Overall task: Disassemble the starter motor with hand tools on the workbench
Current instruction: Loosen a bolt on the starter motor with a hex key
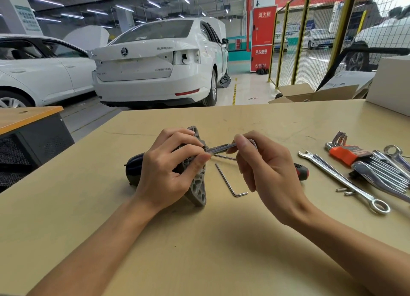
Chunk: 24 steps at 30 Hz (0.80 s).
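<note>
The starter motor (198, 190) lies on the tan workbench (199, 240), its dark body pointing left and its grey cast flange facing right. My left hand (170, 167) grips it around the middle, fingertips at the flange. My right hand (264, 169) pinches a slim metal tool (218, 149) between thumb and forefinger, its tip at the flange's upper part. A loose hex key (228, 182) lies on the bench just right of the flange, below my right hand.
A red-and-black screwdriver handle (301, 171) shows behind my right hand. At the right lie a combination spanner (341, 180), a hex key set in an orange holder (348, 154), more spanners (381, 175) and small loose pins (343, 191). A white box (390, 84) stands far right.
</note>
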{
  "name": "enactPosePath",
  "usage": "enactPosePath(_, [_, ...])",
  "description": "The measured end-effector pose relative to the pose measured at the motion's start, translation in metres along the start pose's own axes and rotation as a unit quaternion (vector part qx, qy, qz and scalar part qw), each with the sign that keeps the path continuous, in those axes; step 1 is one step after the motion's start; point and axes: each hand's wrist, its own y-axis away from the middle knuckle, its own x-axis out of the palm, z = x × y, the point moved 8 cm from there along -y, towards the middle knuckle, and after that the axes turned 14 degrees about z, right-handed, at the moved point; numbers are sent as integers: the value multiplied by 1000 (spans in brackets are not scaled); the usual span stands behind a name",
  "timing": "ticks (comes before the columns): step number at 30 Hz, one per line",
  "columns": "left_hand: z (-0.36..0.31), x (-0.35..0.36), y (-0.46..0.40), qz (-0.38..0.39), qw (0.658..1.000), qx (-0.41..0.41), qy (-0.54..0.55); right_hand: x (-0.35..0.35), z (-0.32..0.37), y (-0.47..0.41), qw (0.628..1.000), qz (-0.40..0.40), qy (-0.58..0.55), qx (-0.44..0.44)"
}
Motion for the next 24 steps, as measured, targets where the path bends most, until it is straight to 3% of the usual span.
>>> enactPosePath(5, [0,1,0,0,1000,0,-7,-11,-10,0,991,-55,-98,70])
enactPosePath(10, [1,3,0,11,1000,4,-8,-7,-17,-3,985,-31,-140,95])
enactPosePath(16, [1,4,-1,22,1000,2,-14,-5,-6,-2,999,-33,7,25])
enactPosePath(24, [2,4,0,22,1000,-10,-4,-1,0,2,998,-28,58,6])
